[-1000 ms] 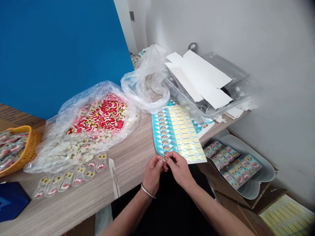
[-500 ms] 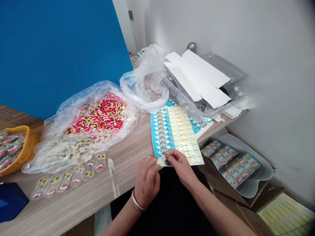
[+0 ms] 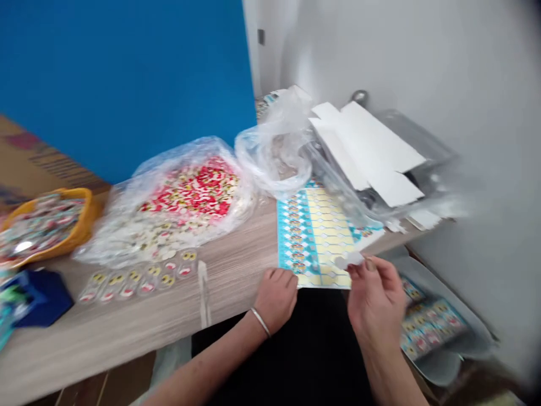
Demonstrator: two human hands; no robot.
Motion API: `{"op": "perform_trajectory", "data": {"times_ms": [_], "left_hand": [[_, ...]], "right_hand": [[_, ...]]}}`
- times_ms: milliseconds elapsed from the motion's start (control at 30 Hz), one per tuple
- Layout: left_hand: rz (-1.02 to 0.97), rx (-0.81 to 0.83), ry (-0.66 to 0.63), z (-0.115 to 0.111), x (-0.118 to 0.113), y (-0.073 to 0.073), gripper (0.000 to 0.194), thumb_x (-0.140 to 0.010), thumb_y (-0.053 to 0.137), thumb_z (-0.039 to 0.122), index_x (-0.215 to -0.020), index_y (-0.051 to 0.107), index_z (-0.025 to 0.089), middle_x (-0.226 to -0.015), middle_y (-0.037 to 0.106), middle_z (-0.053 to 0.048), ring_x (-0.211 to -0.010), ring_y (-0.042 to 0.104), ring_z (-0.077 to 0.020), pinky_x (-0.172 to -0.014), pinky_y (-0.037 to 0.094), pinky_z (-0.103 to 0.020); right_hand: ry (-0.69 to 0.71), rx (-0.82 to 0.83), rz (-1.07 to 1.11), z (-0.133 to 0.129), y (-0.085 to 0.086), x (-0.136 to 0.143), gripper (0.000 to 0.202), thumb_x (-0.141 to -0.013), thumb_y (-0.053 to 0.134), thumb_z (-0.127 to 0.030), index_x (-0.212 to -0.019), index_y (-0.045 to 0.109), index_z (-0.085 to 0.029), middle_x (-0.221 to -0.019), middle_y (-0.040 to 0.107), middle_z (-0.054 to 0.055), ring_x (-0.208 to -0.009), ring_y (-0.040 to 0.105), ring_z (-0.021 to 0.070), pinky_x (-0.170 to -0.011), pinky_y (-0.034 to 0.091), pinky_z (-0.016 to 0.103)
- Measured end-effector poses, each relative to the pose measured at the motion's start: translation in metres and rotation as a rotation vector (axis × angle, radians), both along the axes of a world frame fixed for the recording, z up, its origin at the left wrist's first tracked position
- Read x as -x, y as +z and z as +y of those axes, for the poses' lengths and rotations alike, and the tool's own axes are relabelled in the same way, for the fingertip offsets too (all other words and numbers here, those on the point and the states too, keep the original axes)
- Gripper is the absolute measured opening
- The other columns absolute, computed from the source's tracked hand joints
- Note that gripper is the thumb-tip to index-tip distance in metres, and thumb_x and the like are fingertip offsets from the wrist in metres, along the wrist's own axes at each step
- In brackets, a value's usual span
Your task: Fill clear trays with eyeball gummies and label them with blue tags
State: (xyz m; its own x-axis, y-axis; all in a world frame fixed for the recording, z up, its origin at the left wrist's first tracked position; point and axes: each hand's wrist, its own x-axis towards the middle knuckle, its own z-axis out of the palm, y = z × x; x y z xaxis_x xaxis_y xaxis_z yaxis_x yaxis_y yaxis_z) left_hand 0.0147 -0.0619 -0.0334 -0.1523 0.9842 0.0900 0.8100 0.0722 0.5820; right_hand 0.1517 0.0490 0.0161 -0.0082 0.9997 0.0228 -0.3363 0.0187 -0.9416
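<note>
Head view. Right hand [image 3: 376,296] raised over the sheet's near right corner, thumb and fingers closed in a pinch on a small white piece [image 3: 349,260]; piece juts out leftward above the sheet [image 3: 332,225], its detail blurred. Left hand [image 3: 275,298] low at the table's near edge, right by the sheet's near left corner, fingers curled, bangle [image 3: 261,321] at wrist. Cannot tell whether those fingers grip anything.

Sheet flat on the table [image 3: 245,242], reaching its near edge; printed turquoise on left, yellow on right. Clear tray [image 3: 437,149] toward the table's far right edge, white cards [image 3: 376,152] on top. Clear bag [image 3: 270,152] just left of it.

Left of the sheet: white strip [image 3: 203,293] near the near edge, then a row of clear packs [image 3: 133,282]. Beyond them, plastic wrap [image 3: 116,239] with a heap of red and white pieces [image 3: 203,192]. Orange basket [image 3: 82,225], filled, toward the table's left end; blue holder [image 3: 54,301] in front, nearer the near edge.
</note>
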Motion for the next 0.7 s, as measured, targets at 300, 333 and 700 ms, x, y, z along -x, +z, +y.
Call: {"op": "perform_trajectory", "data": {"times_ms": [300,333,700], "left_hand": [[-1.890,-0.350,0.678,-0.060,0.023,0.037,0.036,-0.084,0.061,0.053,-0.090,0.068,0.018,-0.088,0.069,-0.006,-0.080,0.063,-0.0174,-0.076,0.047,-0.030],[-1.934,-0.398,0.762,-0.074,0.028,0.036,0.029,-0.079,0.071,0.045,-0.087,0.067,0.018,-0.087,0.069,-0.005,-0.078,0.063,-0.0151,-0.074,0.047,-0.027],[-1.550,-0.949,1.499,-0.221,0.115,0.042,0.021,-0.068,0.080,0.024,-0.083,0.066,0.018,-0.077,0.070,0.001,-0.071,0.068,-0.0125,-0.070,0.056,-0.025]], "right_hand": [[0.705,-1.219,-0.555,-0.062,-0.033,0.085,0.028,-0.085,0.060,-0.010,-0.108,0.065,-0.026,-0.101,0.068,0.007,-0.099,0.062,0.0250,-0.086,0.049,0.044],[0.810,-1.253,-0.561,-0.072,-0.034,0.097,0.029,-0.086,0.058,-0.011,-0.111,0.064,-0.026,-0.104,0.068,0.007,-0.104,0.061,0.0262,-0.089,0.049,0.046],[1.116,-1.198,-0.885,-0.123,-0.040,0.261,0.049,-0.078,0.072,-0.040,-0.121,0.059,-0.020,-0.130,0.058,0.015,-0.118,0.050,0.0355,-0.095,0.041,0.054]]}}
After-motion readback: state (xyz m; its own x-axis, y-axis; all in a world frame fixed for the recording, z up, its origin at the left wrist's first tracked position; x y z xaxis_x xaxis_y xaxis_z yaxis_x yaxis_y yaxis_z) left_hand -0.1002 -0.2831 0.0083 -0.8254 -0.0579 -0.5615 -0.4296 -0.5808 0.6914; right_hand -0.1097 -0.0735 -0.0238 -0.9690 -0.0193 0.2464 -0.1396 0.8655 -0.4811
